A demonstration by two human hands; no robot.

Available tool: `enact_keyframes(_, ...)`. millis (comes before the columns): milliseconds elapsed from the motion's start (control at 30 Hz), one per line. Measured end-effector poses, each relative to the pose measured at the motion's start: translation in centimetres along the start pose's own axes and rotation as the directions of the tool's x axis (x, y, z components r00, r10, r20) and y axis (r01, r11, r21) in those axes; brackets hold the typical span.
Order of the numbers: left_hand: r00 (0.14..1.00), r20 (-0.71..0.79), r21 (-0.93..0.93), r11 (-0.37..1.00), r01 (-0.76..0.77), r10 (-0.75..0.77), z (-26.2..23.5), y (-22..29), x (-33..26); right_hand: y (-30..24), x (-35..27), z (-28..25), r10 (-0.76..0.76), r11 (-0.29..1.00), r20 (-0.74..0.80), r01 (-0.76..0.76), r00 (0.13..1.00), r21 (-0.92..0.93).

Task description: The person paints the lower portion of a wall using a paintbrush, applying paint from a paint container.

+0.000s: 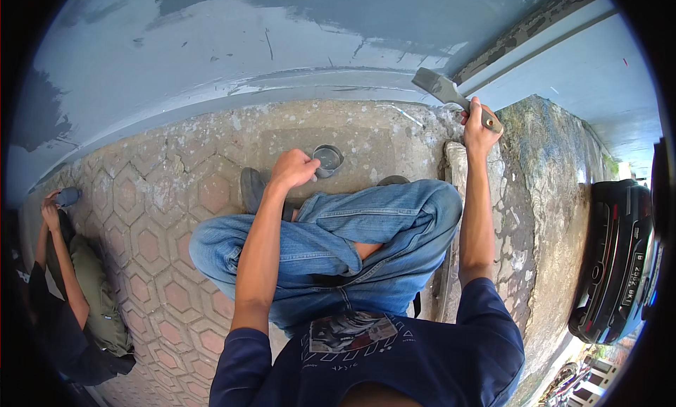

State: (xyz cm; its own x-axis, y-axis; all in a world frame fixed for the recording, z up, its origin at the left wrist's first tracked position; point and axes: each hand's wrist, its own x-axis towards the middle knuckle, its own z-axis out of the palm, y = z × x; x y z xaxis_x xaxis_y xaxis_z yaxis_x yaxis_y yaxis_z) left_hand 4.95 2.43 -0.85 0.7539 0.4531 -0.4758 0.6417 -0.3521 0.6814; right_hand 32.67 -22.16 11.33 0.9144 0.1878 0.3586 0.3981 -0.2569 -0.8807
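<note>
Head view: we sit cross-legged on the hexagon-tiled pavement [151, 245] facing a grey-blue wall [211, 55]. Our right hand [479, 125], at 1 o'clock, has its grip clamped on the handle of a paintbrush [451, 94], bristles touching the wall's base. Our left hand [292, 169], near centre, has fingers curled at the rim of a small paint tin [328, 158] on the ground. At 9 o'clock, another person's hand [51, 211] holds a dark object.

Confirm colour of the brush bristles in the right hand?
Grey: the paintbrush in the right hand has bristles coated in grey paint. Head view, the only one.
</note>
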Motion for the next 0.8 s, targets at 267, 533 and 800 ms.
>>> enact_keyframes(267,1.0,0.021,-0.001,1.0,-0.001,0.001,-0.1,-0.2,0.3,3.6,2.1,9.3,-0.55,0.815,-0.248,0.449,0.797,-0.365)
enact_keyframes(533,0.999,0.047,-0.073,0.997,-0.014,0.018,0.1,-0.2,0.1,-2.4,-8.1,19.4,-0.695,0.719,0.035,0.694,0.719,0.03)
enact_keyframes(800,0.997,0.069,-0.174,0.984,0.036,-0.025,0.4,0.3,-0.1,1.5,-2.8,16.3,-0.751,0.651,0.121,0.759,0.649,-0.022)
